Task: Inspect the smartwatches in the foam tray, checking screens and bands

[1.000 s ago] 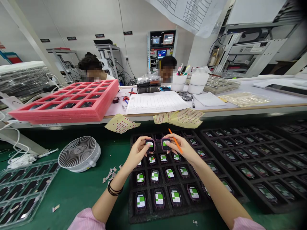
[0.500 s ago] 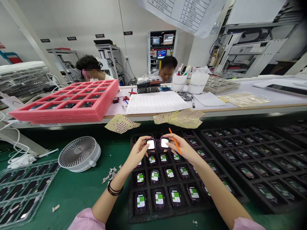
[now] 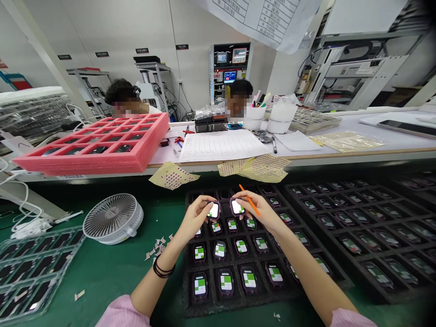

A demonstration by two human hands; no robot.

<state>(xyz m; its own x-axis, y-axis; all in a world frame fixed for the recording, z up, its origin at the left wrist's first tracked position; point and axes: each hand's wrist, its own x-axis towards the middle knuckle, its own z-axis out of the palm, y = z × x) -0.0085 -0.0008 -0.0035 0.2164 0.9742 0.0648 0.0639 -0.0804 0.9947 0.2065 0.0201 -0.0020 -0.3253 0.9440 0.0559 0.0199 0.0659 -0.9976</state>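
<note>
Above the far rows of a black foam tray (image 3: 190,309), both my hands are closed on smartwatch bodies. My left hand (image 3: 196,219) grips one smartwatch (image 3: 213,210) by its edge, thumb on the lit screen. In my right hand (image 3: 257,210) is a second smartwatch (image 3: 237,207), its screen white with some green. An orange stick-like tool, perhaps a pen (image 3: 250,200), is tucked between the same hand's fingers. Several more watch bodies with green-and-white screens, such as the near watch (image 3: 225,281), lie in the tray's pockets below.
A grey fan (image 3: 112,218) and scattered small pieces (image 3: 156,249) are on the green mat at left. More black trays (image 3: 354,227) of watches lie right. A clear tray (image 3: 37,272) sits far left. Across the raised shelf are a pink foam tray (image 3: 136,154), papers (image 3: 221,146) and two people.
The two watches have moved slightly apart and a little lower, and have tilted. Green now shows on the right one's screen. A person at the back left has bent their head lower.
</note>
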